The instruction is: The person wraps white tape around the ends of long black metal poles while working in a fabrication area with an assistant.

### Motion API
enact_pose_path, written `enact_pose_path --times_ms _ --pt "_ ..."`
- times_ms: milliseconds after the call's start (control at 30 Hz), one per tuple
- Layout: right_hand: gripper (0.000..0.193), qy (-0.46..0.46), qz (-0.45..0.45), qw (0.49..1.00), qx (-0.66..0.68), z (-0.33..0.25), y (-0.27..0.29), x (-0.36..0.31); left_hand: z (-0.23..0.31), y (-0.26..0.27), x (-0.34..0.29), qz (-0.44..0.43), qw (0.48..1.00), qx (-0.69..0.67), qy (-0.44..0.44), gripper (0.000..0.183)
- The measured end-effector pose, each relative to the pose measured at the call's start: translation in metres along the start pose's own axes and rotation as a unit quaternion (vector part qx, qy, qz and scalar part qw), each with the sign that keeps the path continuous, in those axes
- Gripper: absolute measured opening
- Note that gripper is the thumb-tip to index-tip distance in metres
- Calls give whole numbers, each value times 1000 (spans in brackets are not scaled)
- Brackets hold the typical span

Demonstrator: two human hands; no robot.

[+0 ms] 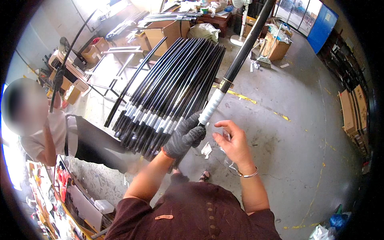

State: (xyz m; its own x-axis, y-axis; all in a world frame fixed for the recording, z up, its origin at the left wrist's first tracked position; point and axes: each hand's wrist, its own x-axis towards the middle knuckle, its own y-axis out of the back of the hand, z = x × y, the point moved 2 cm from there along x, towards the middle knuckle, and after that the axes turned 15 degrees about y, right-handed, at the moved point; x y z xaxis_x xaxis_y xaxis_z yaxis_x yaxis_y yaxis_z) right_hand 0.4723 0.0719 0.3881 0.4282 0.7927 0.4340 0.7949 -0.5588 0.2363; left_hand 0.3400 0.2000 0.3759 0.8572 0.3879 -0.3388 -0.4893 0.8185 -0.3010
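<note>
My left hand [184, 137], in a dark grey knit glove with an orange cuff, is wrapped round a long black pole [241, 64]. The pole slants up to the far right; just above the glove it has a white wrapped section [211, 107]. My bare right hand [236, 146] is beside that section, apart from the pole, with fingers curled. A crumpled strip of clear plastic film [227, 135] shows at its fingers and trails below the palm. Left of the pole, many similar black poles [176, 76] with white bands lie side by side in a slanting row.
At the left a co-worker [52, 132] holds a thin dark rod [75, 42] in a gloved hand. Behind the row are metal frames [120, 50] and cardboard boxes [166, 34]. A white scrap [206, 150] lies on the floor; a broom [264, 61] and cartons [350, 110] are farther right.
</note>
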Motion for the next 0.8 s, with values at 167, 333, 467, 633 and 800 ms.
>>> enact_pose_path --times_ms 167,333,467,633,800 --pt "19 27 19 997 -72 -15 -6 6 -4 -15 6 13 989 67 -132 42" --pt "18 43 15 990 -132 -21 -6 7 -5 -19 13 30 964 160 -210 44" --pt "11 93 46 978 -181 -15 -8 8 -14 -25 21 74 960 172 -209 35" --pt "6 117 26 941 -316 -23 -12 10 -21 -34 24 190 911 278 -236 32" --pt "7 205 24 964 -167 -33 -7 7 -22 -19 26 -25 977 143 -158 42"
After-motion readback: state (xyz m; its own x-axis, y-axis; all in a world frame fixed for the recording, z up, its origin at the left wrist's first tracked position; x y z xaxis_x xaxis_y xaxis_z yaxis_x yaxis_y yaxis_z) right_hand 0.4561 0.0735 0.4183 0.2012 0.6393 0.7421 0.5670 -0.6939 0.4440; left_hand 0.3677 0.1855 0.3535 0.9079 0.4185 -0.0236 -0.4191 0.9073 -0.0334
